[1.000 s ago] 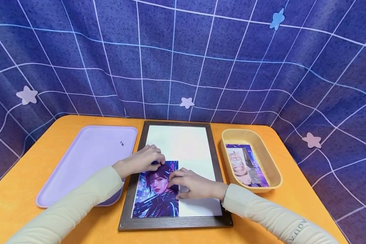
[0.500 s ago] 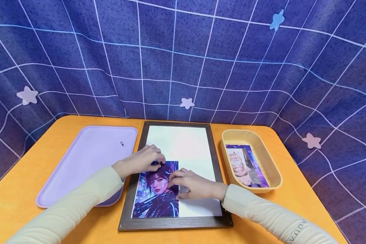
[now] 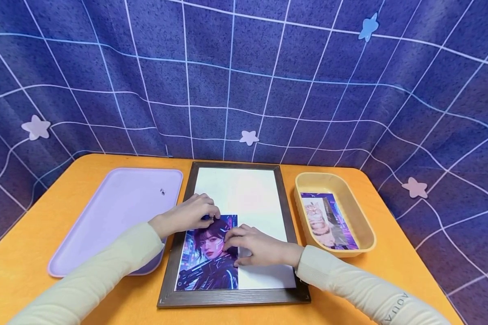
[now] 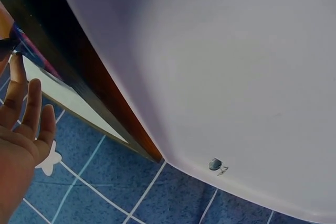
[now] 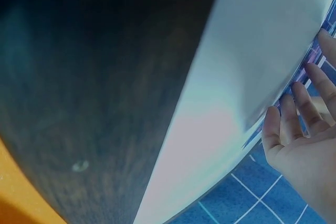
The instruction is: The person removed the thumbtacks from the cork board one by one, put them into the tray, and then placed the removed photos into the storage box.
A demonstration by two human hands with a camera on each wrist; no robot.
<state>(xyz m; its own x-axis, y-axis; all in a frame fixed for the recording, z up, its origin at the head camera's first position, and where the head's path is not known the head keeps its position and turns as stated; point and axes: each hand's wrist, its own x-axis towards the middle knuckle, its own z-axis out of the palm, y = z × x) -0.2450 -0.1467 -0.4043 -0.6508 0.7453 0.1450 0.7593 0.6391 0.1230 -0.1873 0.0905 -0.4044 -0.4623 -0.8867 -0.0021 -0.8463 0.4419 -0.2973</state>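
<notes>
A picture card (image 3: 211, 271) with an illustrated figure lies in the lower left of a white board (image 3: 244, 189) inside a dark wooden frame (image 3: 236, 296). At the card's top edge my left hand (image 3: 191, 214) has its fingers bent, with a small dark piece (image 4: 8, 46) between the fingertips. What kind of piece it is cannot be made out. My right hand (image 3: 260, 246) rests on the card's right side, fingers spread and slightly bent. Those fingertips (image 5: 273, 111) touch near the card's edge in the right wrist view.
On the left is a lilac tray (image 3: 118, 212) carrying a small dark metallic item (image 4: 216, 166). A yellow bin (image 3: 358, 221) at the right contains several picture cards (image 3: 327, 221), one showing a cat. Everything sits on an orange table (image 3: 114, 302) before a blue grid curtain (image 3: 244, 81).
</notes>
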